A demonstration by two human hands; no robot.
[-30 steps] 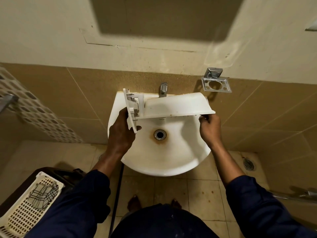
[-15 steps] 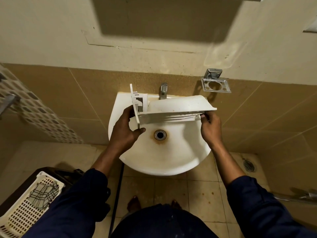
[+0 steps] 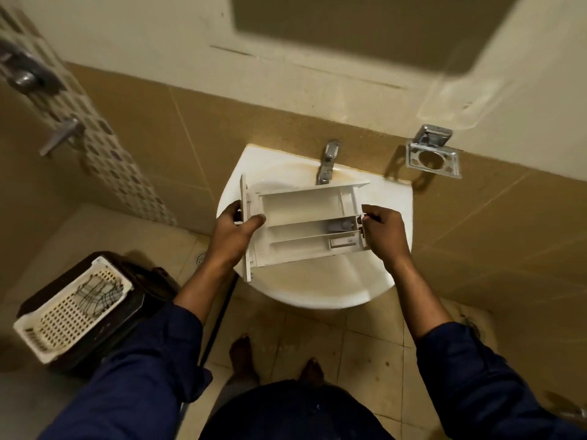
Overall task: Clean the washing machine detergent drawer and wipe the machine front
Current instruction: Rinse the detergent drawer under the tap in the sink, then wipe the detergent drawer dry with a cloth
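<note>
Over the sink [image 3: 374,290], left hand [image 3: 235,233] and right hand [image 3: 386,233] grip the detergent drawer [image 3: 305,223], compartments up.

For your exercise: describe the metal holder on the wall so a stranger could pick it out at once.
Start at the white sink and its tap. Look right along the tan wall tiles to the holder. It is a chrome rectangle with a round hole, unlike the upright tap.

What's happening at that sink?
A person is holding a white detergent drawer over the sink, open side up so its compartments show. The left hand grips the front panel end, the right hand the back end. The tap just behind shows no running water.
</note>
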